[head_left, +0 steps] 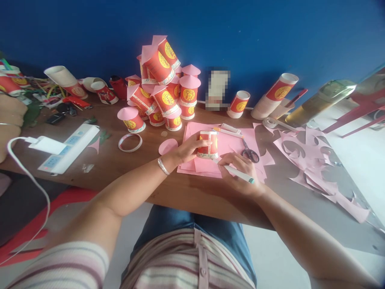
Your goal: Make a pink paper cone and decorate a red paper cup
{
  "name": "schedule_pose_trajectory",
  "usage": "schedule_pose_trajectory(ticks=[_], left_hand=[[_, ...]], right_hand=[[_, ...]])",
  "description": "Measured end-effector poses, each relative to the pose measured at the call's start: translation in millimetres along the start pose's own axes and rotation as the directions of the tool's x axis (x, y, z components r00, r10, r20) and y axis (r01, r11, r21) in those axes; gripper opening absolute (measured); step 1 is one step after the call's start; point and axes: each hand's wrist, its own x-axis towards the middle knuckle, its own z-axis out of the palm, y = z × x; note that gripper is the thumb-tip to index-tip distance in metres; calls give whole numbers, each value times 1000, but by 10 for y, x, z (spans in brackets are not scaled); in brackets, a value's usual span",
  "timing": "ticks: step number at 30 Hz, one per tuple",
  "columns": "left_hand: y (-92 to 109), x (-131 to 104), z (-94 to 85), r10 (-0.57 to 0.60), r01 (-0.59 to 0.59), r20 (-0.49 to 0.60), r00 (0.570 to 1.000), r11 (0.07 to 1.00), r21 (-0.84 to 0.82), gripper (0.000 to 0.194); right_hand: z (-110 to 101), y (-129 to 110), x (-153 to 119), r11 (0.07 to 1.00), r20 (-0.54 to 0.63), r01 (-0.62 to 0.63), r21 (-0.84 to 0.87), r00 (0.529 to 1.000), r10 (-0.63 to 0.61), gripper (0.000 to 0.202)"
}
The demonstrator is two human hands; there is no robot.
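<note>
My left hand (192,148) grips a red paper cup (213,143) with a yellow emblem, its pale patterned rim facing down. In my right hand (239,170) is a white marker (240,174) with a green end, its tip close to the cup's lower rim; contact cannot be made out. Beneath both hands lie pink paper sheets (192,167). Black-handled scissors (250,154) rest on them, beside an orange-and-white marker (230,132) and another white marker (230,128). A pink paper disc (168,147) sits left of the sheets.
Stacked red cups with pink cone tops (164,100) stand at the back. Left are a tape roll (130,143) and a power strip (70,148). Pink paper scraps (315,160), a cup stack (273,96) and a gold flask (319,102) are on the right.
</note>
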Motion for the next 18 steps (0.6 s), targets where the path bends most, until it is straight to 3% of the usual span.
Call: schedule_pose_trajectory(ticks=[10, 18], left_hand=[[-110, 35, -41, -31, 40, 83, 996, 992, -117, 20], [-118, 19, -36, -19, 16, -24, 1000, 990, -143, 44]], right_hand=[[1, -4, -5, 988, 104, -10, 157, 995, -6, 13], [12, 13, -15, 980, 153, -8, 201, 988, -24, 12]])
